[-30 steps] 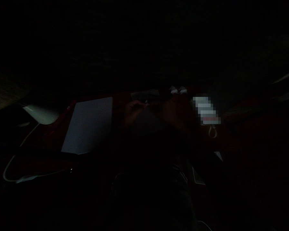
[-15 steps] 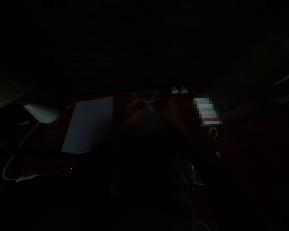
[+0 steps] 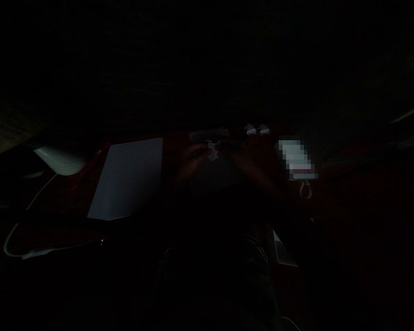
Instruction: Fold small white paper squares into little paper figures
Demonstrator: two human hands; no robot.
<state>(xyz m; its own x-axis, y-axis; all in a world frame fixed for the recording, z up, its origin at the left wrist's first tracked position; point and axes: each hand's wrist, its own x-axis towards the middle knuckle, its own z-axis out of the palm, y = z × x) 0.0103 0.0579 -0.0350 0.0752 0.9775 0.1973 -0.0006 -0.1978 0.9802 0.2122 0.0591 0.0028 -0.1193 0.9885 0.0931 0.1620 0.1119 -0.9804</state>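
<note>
- Closest to the camera, the person's lap [image 3: 217,276] is fading into darkness; a pale-edged flat thing [image 3: 285,253] is lying to its right.
- A large white sheet [image 3: 129,179] is resting on the dark red surface [image 3: 172,147], left of the hands and well apart from them.
- A dimmer sheet [image 3: 215,177] is lying between the forearms, just below the work; it could be serving as a flat backing for pressing creases.
- The left hand [image 3: 193,156] is curling inward and seems to be pinching the left edge of a small folded white paper [image 3: 213,151].
- The right hand [image 3: 240,155] is reaching to the paper's other side; its fingertips are too dark to tell whether they are gripping.
- The paper is sitting between both hands, its points showing. Light, even pressure near the creases would suit it; pulling hard on one corner could be risking a tear.
- Beyond, a pale strip [image 3: 209,135] is lying flat, and two folded white pieces [image 3: 257,130] are standing side by side, farther right.
</note>
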